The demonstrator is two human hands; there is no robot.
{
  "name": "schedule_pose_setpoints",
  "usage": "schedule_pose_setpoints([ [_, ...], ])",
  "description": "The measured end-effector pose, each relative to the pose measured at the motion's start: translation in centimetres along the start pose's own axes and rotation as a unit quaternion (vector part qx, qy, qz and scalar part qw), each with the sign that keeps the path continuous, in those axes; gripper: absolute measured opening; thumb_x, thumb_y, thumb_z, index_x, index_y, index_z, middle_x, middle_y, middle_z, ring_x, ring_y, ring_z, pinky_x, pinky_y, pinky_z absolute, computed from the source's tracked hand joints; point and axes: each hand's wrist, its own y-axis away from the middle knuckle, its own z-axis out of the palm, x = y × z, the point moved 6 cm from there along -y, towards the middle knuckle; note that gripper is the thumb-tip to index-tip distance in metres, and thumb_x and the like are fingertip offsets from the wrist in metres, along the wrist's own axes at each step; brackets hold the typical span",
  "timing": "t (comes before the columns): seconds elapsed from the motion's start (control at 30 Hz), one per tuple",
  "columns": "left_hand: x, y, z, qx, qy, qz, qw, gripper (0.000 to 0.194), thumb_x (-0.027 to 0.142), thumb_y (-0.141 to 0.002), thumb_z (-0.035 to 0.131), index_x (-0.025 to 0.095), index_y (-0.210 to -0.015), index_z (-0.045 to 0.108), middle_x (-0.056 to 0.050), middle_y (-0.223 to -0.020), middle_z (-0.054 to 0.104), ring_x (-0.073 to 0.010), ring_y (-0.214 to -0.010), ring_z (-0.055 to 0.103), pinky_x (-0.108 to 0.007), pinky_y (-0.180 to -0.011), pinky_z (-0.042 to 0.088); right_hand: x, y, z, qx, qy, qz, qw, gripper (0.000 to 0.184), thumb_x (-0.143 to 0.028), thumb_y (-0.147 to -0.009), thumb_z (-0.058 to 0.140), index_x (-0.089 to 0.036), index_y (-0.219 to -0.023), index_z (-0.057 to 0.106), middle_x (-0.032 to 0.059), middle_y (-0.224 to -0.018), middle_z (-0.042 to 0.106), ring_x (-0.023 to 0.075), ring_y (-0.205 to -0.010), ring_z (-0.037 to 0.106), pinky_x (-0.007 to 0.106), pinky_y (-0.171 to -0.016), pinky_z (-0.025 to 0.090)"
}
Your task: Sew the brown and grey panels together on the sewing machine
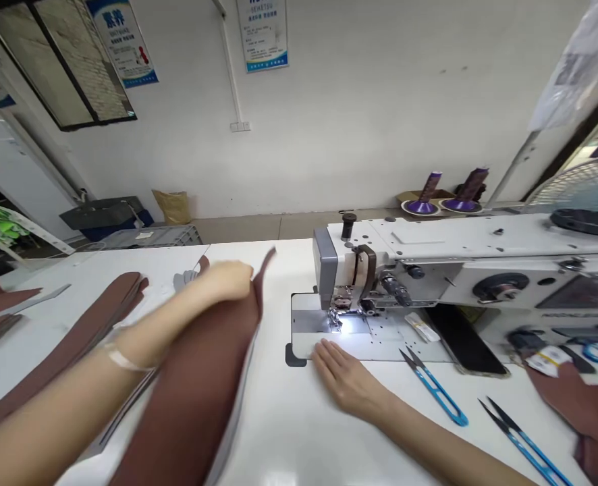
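My left hand (228, 282) is closed on the far end of a long brown fabric piece (198, 391) that lies on the white table (289, 432) and reaches toward me. My right hand (347, 378) lies flat and open on the table, fingertips at the near edge of the lit needle plate (319, 331). The white sewing machine (455, 260) stands just behind it, its presser foot (335, 318) close to the fingertips.
More brown strips (76, 337) lie at the left, and another brown piece (582, 405) at the right edge. Two blue thread snips (435, 388) (524, 442) and a dark phone (464, 344) rest right of my hand. Purple thread cones (425, 196) stand behind.
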Motion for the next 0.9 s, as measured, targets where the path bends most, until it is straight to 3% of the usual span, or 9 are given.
schedule_pose_setpoints([
  [0.1,2.8,-2.0,6.1,-0.081,0.022,0.051,0.995,0.021,0.032,-0.09,0.061,0.014,-0.101,0.063,-0.005,-0.098,0.066,-0.0159,-0.086,0.064,-0.037,-0.079,0.055,-2.4,-2.4,-1.4,-0.031,-0.014,-0.019,0.999,0.042,-0.011,-0.09,0.045,-0.001,-0.131,0.049,0.0261,-0.13,0.054,0.0355,-0.124,0.051,0.049,-0.099,0.047],
  [0.17,3.6,-2.7,9.4,-0.097,0.039,0.077,0.992,0.021,0.031,-0.091,0.059,0.015,-0.105,0.063,-0.006,-0.105,0.066,-0.0169,-0.092,0.064,-0.038,-0.083,0.055,-3.9,-4.6,-1.5,-0.05,-0.031,-0.042,0.997,0.041,-0.018,-0.095,0.044,-0.005,-0.134,0.046,0.0244,-0.137,0.049,0.0336,-0.129,0.047,0.047,-0.103,0.044],
  [0.23,3.3,-3.2,11.4,-0.092,0.054,0.089,0.99,0.024,0.03,-0.091,0.058,0.015,-0.109,0.061,-0.007,-0.111,0.064,-0.0182,-0.097,0.063,-0.04,-0.086,0.054,-5.0,-7.0,-0.9,-0.056,-0.038,-0.066,0.996,0.04,-0.021,-0.098,0.042,-0.007,-0.135,0.045,0.0232,-0.14,0.045,0.0314,-0.131,0.044,0.044,-0.105,0.041],
  [0.33,2.3,-2.8,12.4,-0.061,0.064,0.078,0.993,0.028,0.03,-0.091,0.058,0.015,-0.114,0.059,-0.007,-0.113,0.063,-0.0194,-0.099,0.063,-0.042,-0.087,0.053,-5.9,-10.4,0.9,-0.064,-0.034,-0.084,0.994,0.035,-0.019,-0.096,0.044,-0.004,-0.125,0.052,0.0244,-0.131,0.054,0.033,-0.124,0.051,0.046,-0.102,0.043],
  [0.53,-0.3,-0.1,11.3,0.055,0.054,0.023,0.997,0.027,0.025,-0.088,0.06,0.018,-0.115,0.061,-0.007,-0.121,0.06,-0.0224,-0.116,0.055,-0.045,-0.1,0.045,-5.7,-14.4,3.5,-0.117,-0.008,-0.079,0.99,0.011,-0.011,-0.086,0.054,-0.006,-0.085,0.063,0.0278,-0.099,0.066,0.0367,-0.106,0.062,0.054,-0.1,0.041],
  [0.6,-3.2,1.3,10.4,0.109,0.047,-0.021,0.993,0.032,0.019,-0.089,0.056,0.022,-0.12,0.059,-0.006,-0.128,0.057,-0.0201,-0.123,0.049,-0.038,-0.106,0.04,-5.0,-14.2,3.8,-0.123,-0.008,-0.088,0.988,0.007,-0.008,-0.082,0.055,-0.006,-0.083,0.061,0.0295,-0.105,0.064,0.0373,-0.107,0.061,0.053,-0.097,0.043],
  [0.7,-11.4,5.3,8.9,0.18,0.026,-0.156,0.971,0.039,0.013,-0.092,0.037,0.018,-0.127,0.055,-0.011,-0.133,0.052,-0.0194,-0.127,0.045,-0.034,-0.109,0.035,-3.6,-12.8,4.3,-0.142,-0.045,-0.086,0.985,0.012,0.0,-0.077,0.05,-0.009,-0.081,0.058,0.0275,-0.11,0.062,0.0351,-0.105,0.062,0.05,-0.09,0.049],
  [0.8,-21.7,11.6,8.3,0.207,-0.002,-0.319,0.925,0.043,0.015,-0.092,0.029,0.004,-0.127,0.052,-0.023,-0.133,0.05,-0.0305,-0.128,0.044,-0.044,-0.109,0.033,-2.6,-11.5,4.8,-0.153,-0.08,-0.059,0.983,0.022,0.004,-0.076,0.042,-0.013,-0.08,0.055,0.0224,-0.109,0.062,0.0319,-0.104,0.062,0.042,-0.08,0.055],
  [0.9,-30.1,18.0,9.5,0.172,-0.012,-0.424,0.889,0.045,0.028,-0.089,0.038,0.0,-0.118,0.058,-0.029,-0.116,0.06,-0.0403,-0.113,0.054,-0.054,-0.096,0.04,-2.2,-11.1,4.9,-0.133,-0.076,-0.042,0.987,0.029,0.006,-0.076,0.04,-0.012,-0.088,0.058,0.0202,-0.111,0.061,0.0309,-0.105,0.061,0.039,-0.077,0.056],
])
